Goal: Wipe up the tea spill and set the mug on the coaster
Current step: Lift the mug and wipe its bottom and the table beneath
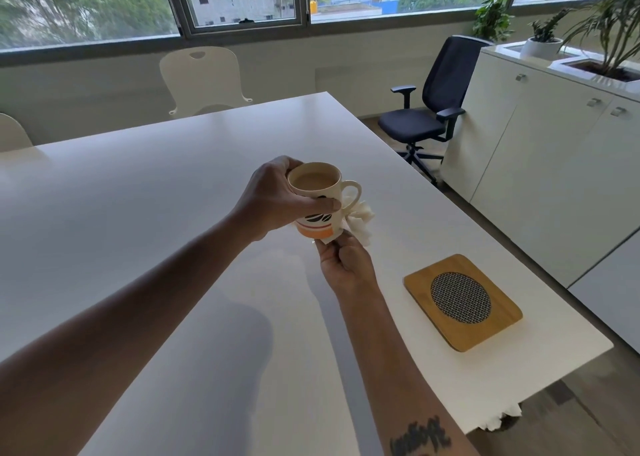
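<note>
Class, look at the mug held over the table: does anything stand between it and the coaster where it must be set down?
Nothing visible does. The mug is held up by the left hand, with the right hand pressing a tissue beneath it. The coaster lies bare to the right, and the table between them is open.

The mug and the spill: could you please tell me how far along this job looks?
Done: no tea puddle shows on the bare white table. In hand: the left hand holds the mug up, still with tea in it, while the right hand presses a crumpled tissue against its base, apparently drying it. Left: the wooden coaster to the right sits bare, so the mug is not yet set down on it.
</note>
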Demonstrator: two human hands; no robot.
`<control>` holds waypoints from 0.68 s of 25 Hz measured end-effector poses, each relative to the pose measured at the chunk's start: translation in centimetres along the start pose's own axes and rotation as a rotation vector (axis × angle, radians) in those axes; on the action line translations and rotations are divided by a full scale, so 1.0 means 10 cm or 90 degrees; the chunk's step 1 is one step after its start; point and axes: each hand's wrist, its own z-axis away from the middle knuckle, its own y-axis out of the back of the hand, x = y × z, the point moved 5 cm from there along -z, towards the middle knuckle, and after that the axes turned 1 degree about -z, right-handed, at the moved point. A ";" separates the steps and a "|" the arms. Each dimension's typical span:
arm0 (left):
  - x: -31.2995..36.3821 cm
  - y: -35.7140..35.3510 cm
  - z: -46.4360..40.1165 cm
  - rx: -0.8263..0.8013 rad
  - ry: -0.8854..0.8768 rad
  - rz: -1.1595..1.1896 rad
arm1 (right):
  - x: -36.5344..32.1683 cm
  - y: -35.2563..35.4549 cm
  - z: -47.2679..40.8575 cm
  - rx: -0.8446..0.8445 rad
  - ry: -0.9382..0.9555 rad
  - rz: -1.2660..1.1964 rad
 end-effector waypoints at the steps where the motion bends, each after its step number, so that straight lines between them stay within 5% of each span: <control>1: -0.01 0.02 0.00 0.004 0.001 0.000 | 0.02 -0.01 0.01 -0.006 -0.004 -0.014; 17: 0.13 0.14 0.06 0.058 0.011 -0.019 | 0.36 0.09 0.30 -0.001 0.059 -0.228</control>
